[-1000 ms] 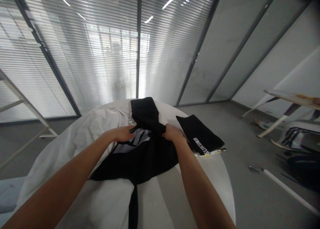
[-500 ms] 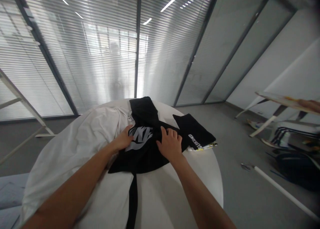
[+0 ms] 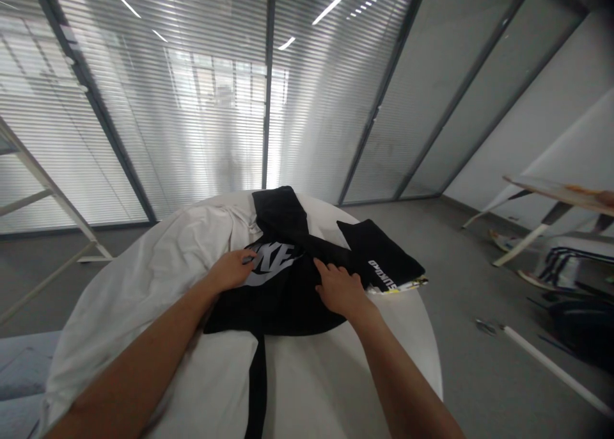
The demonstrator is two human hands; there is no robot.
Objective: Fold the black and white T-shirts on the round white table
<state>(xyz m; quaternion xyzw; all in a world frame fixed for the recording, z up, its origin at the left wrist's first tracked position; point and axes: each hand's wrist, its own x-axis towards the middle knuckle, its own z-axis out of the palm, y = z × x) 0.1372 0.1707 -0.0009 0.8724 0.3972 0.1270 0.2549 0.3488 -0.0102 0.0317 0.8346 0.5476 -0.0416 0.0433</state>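
Note:
A black garment (image 3: 288,311) with a grey Nike print lies partly folded on a round white table (image 3: 412,336). My left hand (image 3: 233,269) pinches the fabric at the left end of the print. On the right side of the garment rests my right hand (image 3: 340,290), its fingers stretched out over the cloth. The garment's folded upper part reaches toward the table's far edge. Beside my right hand sits a folded black garment (image 3: 388,253) with white lettering, above some white and yellow patterned cloth. White cloth (image 3: 158,285) spreads under my left forearm.
A black strip (image 3: 258,388) runs down toward me over the table. Glass partitions with blinds (image 3: 215,119) stand behind it. On the right are another table (image 3: 566,196), a white pole (image 3: 551,362) and dark bags on the floor. A pale metal frame (image 3: 52,189) stands at left.
My right hand has shifted slightly right, its fingers stretched further out. My left hand has moved a little left along the print, and more of the lettering shows. The view has shifted slightly.

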